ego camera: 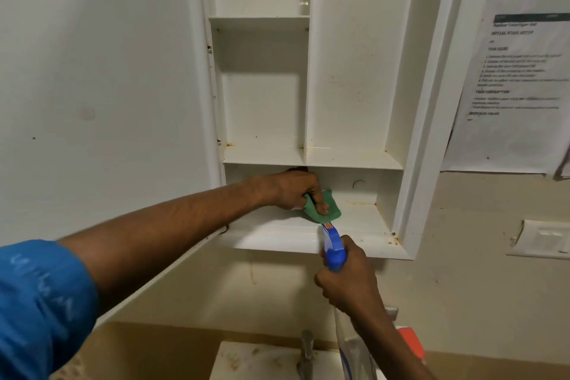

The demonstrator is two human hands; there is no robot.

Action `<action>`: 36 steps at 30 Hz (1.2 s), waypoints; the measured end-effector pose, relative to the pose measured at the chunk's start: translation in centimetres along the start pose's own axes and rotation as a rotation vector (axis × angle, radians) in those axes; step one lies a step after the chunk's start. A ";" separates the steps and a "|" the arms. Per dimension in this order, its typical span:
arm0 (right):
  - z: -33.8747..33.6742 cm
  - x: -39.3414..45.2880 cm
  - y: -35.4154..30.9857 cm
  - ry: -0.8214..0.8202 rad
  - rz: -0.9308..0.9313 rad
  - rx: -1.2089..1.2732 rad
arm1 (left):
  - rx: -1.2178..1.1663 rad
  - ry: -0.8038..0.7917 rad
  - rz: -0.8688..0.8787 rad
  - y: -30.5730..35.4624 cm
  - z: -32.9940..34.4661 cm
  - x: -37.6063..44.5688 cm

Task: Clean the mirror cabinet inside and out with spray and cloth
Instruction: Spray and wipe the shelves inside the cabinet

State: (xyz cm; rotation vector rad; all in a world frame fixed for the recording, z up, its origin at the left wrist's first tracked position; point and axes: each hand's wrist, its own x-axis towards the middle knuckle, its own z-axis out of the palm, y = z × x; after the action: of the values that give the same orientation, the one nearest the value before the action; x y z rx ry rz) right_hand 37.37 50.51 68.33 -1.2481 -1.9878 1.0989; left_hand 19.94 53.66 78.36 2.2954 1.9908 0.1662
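Two hands work at an open mirror cabinet (431, 71): the left hand (300, 191) grips a green cloth (331, 211) on the bottom shelf, while the right hand (348, 278), just below, clasps a blue-topped spray bottle (334, 245).

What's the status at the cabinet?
Left hand presses green cloth on bottom shelf. Right hand grips spray bottle. Nothing in the way.

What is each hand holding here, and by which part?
The left hand grips a bunched green cloth on the cabinet's bottom shelf. The right hand holds the spray bottle by its neck, below the blue trigger head.
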 end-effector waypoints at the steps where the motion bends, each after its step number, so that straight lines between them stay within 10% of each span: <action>1: 0.2 0.0 -0.1 -0.014 -0.001 -0.001 | 0.021 0.003 -0.025 -0.2 -0.1 -0.5; 23: 2.2 -1.6 -2.6 -0.219 -0.007 0.155 | 0.352 -0.084 -0.600 1.0 -0.6 -2.5; 36: -5.2 0.1 1.0 0.063 0.017 0.118 | 0.072 0.177 -0.445 9.5 1.3 2.8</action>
State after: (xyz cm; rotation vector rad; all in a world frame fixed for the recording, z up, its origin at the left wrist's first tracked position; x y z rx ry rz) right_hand 41.90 52.68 70.17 -1.2244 -1.8417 1.1537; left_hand 29.81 55.10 78.49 1.8646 2.5743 0.2706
